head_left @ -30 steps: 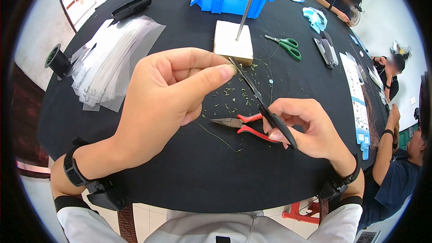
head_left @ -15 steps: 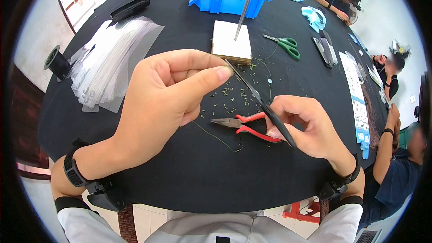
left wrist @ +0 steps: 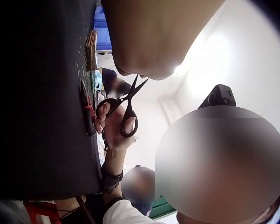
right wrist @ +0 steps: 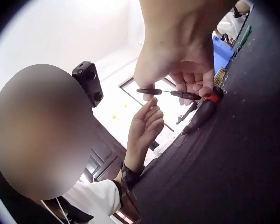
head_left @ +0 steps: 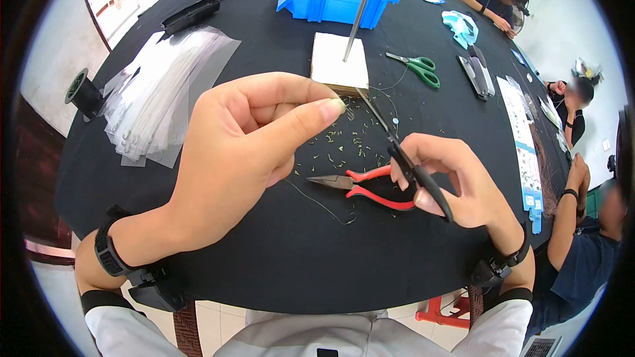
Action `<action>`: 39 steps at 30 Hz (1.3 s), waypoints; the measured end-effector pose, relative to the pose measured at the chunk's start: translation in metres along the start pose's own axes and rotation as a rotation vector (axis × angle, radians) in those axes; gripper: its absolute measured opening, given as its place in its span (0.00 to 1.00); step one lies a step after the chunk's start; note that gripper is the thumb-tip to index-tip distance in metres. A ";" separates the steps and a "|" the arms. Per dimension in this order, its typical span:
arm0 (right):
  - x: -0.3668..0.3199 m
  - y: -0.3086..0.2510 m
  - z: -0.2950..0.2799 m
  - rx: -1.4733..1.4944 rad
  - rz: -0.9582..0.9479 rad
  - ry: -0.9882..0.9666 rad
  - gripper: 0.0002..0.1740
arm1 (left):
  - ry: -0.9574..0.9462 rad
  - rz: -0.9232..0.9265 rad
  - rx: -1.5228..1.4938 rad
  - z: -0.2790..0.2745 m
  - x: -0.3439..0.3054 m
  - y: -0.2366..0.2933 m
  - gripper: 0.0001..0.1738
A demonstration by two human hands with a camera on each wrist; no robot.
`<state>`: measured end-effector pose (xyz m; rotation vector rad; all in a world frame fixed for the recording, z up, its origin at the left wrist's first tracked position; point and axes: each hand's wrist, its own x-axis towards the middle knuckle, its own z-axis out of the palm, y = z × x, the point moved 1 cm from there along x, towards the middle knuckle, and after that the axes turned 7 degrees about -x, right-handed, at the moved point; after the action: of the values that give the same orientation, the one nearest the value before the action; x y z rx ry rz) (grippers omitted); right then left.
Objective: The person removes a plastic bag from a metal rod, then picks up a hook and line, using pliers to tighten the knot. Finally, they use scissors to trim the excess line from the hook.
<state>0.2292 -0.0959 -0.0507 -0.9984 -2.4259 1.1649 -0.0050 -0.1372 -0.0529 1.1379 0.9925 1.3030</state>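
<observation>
My left hand pinches a tiny thin piece between thumb and forefinger; its kind cannot be told, being mostly hidden by the fingertips. In my right hand is a pair of black scissors, thumb and fingers through the handle loops. The left wrist view shows the scissor blades spread apart, their tips right by the left fingertips. Beneath the right hand, red-handled pliers lie on the black cloth. A thin line with a small hook at its end lies left of the pliers.
Small green clippings are scattered before a white-topped wooden block with a metal rod. Behind it stands a blue bin. Green scissors and a stapler lie right; clear plastic sleeves and a spool left.
The scissors have opened and their blades have shifted right, away from the left fingertips. The right fingers have spread with the handles. My left hand has stayed nearly still.
</observation>
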 end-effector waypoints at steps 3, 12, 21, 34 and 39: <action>0.001 -0.003 0.005 0.026 0.024 -0.006 0.12 | -0.004 0.002 -0.019 0.001 0.000 0.001 0.11; 0.001 -0.003 0.008 -0.051 -0.052 0.028 0.09 | 0.004 -0.004 -0.041 0.000 0.000 0.000 0.11; 0.002 -0.003 0.009 -0.069 -0.056 0.043 0.09 | 0.011 -0.021 -0.056 0.001 -0.001 0.000 0.11; 0.001 0.001 0.011 -0.059 -0.065 0.057 0.07 | 0.006 -0.028 -0.045 0.000 0.000 -0.001 0.12; 0.000 -0.004 0.007 -0.018 0.007 0.076 0.06 | 0.000 -0.029 -0.031 0.000 0.000 0.000 0.11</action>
<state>0.2239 -0.1020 -0.0520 -1.0379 -2.3800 1.0892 -0.0050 -0.1372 -0.0532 1.0953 0.9824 1.2912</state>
